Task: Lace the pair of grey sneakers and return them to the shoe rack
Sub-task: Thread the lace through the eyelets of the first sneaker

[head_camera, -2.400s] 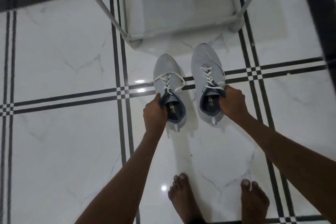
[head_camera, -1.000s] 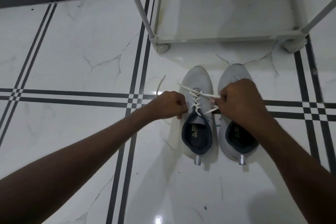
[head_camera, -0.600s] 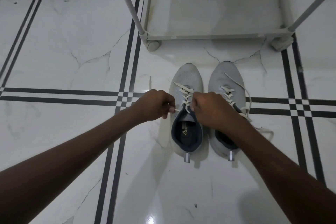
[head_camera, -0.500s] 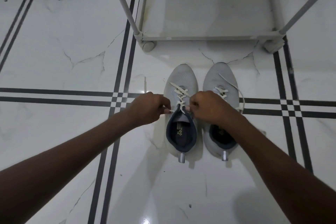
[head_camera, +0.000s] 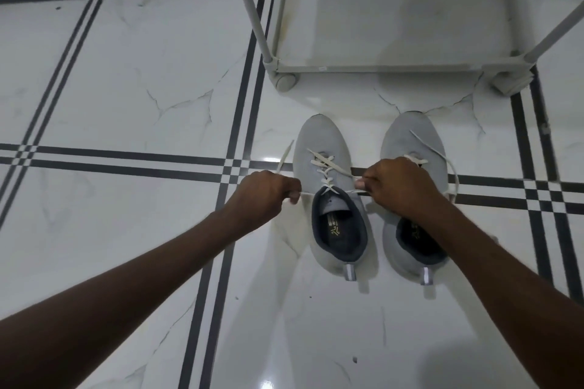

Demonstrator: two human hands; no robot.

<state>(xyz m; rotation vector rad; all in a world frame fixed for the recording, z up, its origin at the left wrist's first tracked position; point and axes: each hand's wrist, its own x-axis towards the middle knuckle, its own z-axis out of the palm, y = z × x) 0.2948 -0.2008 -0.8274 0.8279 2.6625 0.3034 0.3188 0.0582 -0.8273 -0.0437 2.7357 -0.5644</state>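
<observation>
Two grey sneakers stand side by side on the floor, toes pointing at the rack. The left sneaker (head_camera: 320, 148) has a white lace (head_camera: 328, 169) criss-crossed over its tongue. My left hand (head_camera: 265, 193) is closed on one lace end to the left of the shoe. My right hand (head_camera: 398, 186) is closed on the other end, and it covers the middle of the right sneaker (head_camera: 410, 133). The lace runs taut between both fists across the shoe's opening. The right sneaker's lace (head_camera: 442, 156) trails loose over its toe and right side.
A white shoe rack (head_camera: 373, 65) on small wheels stands just beyond the toes, its bottom shelf bare. The floor (head_camera: 126, 88) is glossy white marble tile with dark stripe lines. A dark band runs along the far edge.
Both sneakers were set down in front of the rack. My hands took the left sneaker's lace ends and have pulled them apart sideways, drawing the lace tight.
</observation>
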